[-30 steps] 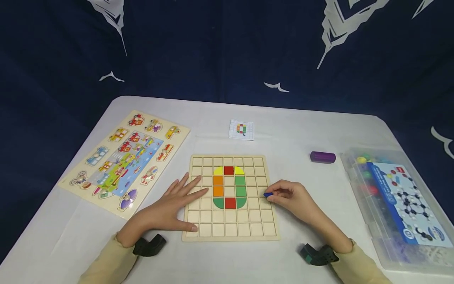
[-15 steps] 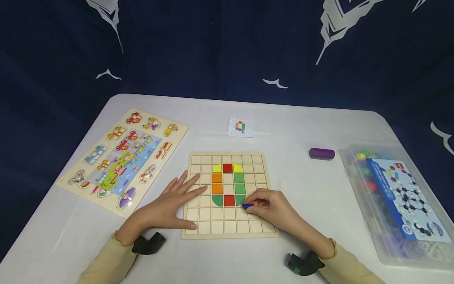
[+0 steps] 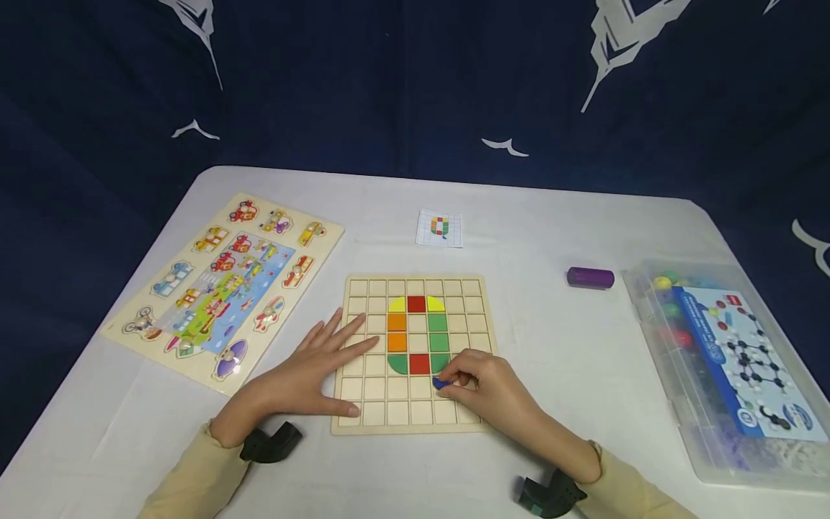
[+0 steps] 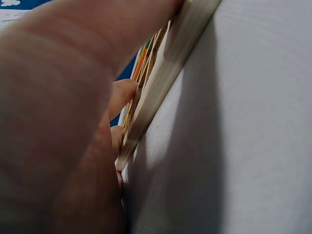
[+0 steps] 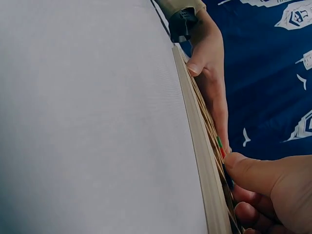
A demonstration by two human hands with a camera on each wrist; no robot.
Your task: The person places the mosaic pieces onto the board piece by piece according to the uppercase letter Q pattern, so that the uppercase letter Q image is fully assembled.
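A wooden grid board [image 3: 398, 413] lies on the white table, with red, yellow, orange and green tiles set in a ring. My right hand [image 3: 491, 386] pinches a small blue tile [image 3: 441, 383] between thumb and fingers, at the cell just below the ring's lower right green tile [image 3: 439, 362]. In the right wrist view the blue tile [image 5: 228, 176] is mostly hidden behind the thumb. Spread fingers of my left hand [image 3: 301, 377] rest on the board's left side. The left wrist view shows that thumb at the board's edge [image 4: 161, 83].
A pattern card [image 3: 439, 228] lies beyond the board. To the left is a wooden vehicle puzzle [image 3: 259, 355]. A purple cylinder [image 3: 590, 277] and a clear plastic case [image 3: 703, 461] with a blue booklet [image 3: 752, 360] sit at the right.
My right hand has carried the blue tile leftward from the board's right edge to the cell under the ring's lower right corner. The left hand stays in place on the board.
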